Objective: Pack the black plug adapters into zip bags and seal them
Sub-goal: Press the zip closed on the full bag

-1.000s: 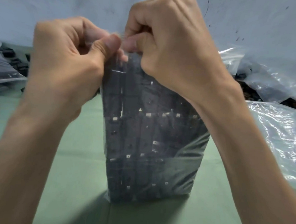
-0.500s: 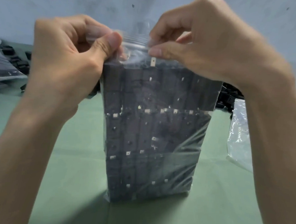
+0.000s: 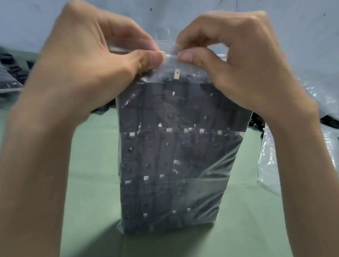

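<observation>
At nine o'clock from the centre, filled bags lay flat near the counter's far edge, likely set aside as done. The left hand came in at ten o'clock, its thumb and curled fingers pinching the zip strip of the zip bag, probably to anchor that end while the seal was pressed. The bag stood upright at the centre on the green counter. Its base was flat, so the stacked black plug adapters sat in rows and left the mouth free above them. At two o'clock the right hand pinched the same strip, its thumb tip almost meeting the left thumb. The blur hid whether the strip was fully closed. At three o'clock lay crumpled clear bags, within reach, presumably for the next batch.
</observation>
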`<move>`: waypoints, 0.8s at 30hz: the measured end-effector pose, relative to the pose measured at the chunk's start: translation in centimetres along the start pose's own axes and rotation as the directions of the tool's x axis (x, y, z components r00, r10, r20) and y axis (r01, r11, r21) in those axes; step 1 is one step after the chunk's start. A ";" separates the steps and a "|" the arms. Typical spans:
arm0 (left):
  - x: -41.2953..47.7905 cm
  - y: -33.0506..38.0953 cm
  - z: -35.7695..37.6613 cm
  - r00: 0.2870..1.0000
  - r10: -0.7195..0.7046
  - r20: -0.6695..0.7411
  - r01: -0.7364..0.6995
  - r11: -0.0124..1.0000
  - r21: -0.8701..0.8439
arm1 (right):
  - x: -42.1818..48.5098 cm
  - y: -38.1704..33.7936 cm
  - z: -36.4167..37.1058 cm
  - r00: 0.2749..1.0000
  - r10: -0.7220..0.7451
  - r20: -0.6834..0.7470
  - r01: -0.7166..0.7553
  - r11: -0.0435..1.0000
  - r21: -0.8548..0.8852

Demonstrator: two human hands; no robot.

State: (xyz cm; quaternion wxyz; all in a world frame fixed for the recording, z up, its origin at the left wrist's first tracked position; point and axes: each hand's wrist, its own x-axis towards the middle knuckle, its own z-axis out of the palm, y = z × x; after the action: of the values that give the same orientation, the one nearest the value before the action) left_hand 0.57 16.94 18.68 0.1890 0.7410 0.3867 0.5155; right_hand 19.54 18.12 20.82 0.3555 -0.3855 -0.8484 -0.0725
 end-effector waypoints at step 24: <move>0.4 -1.2 0.7 0.992 -0.061 -0.114 0.053 0.996 -0.065 | -2.0 3.6 -1.7 0.932 0.357 0.065 -0.321 0.727 0.607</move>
State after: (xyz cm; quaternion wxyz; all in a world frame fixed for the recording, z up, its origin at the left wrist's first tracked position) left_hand 0.80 18.11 17.90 0.2037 0.6923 0.4018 0.5638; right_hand 23.89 18.73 20.26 0.4910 -0.3965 -0.7310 0.2595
